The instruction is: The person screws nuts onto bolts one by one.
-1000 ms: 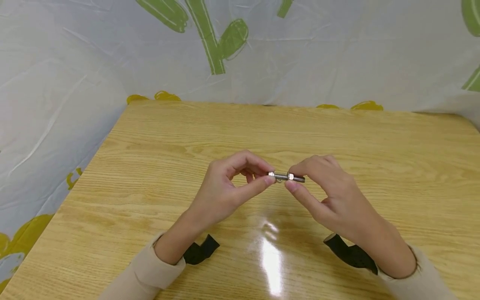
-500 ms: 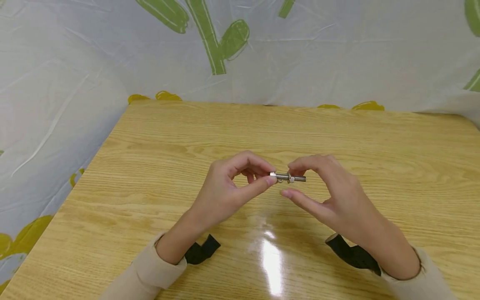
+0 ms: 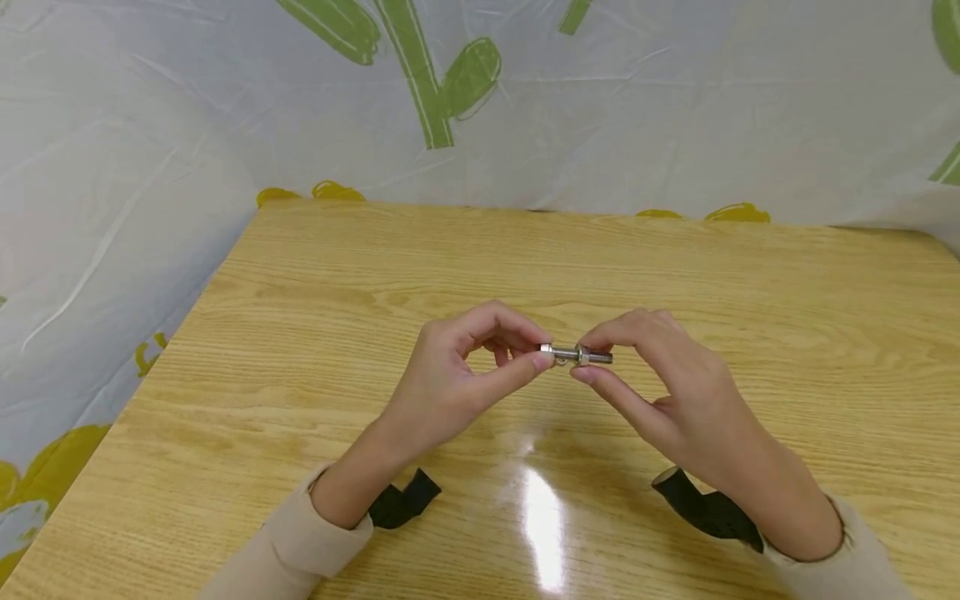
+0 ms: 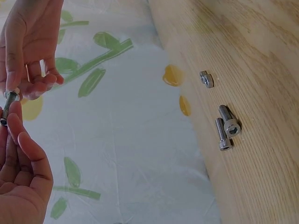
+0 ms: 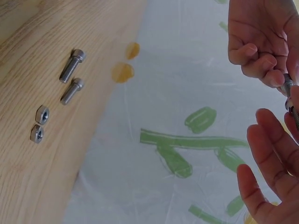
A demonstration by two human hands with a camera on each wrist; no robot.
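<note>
Left hand (image 3: 450, 372) pinches the bolt (image 3: 567, 353) by its head, right hand (image 3: 678, 377) seemingly the nut (image 3: 582, 357) partway along it; apart from it, loose bolts (image 5: 71, 67) and loose nuts (image 5: 40, 114) lie unjoined.

Two bolts (image 5: 72, 66), two nuts (image 5: 42, 115) on wooden table (image 5: 28, 60); right edge: fingers (image 5: 265, 66) grip third bolt (image 5: 288, 83).

Pale plant-print sheeting (image 3: 600, 142) behind a glossy wood-grain table (image 3: 375, 258).

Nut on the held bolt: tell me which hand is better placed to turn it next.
The right hand, I'd judge: it pinches the nut, while the left hand pinches the bolt at its head end.
</note>
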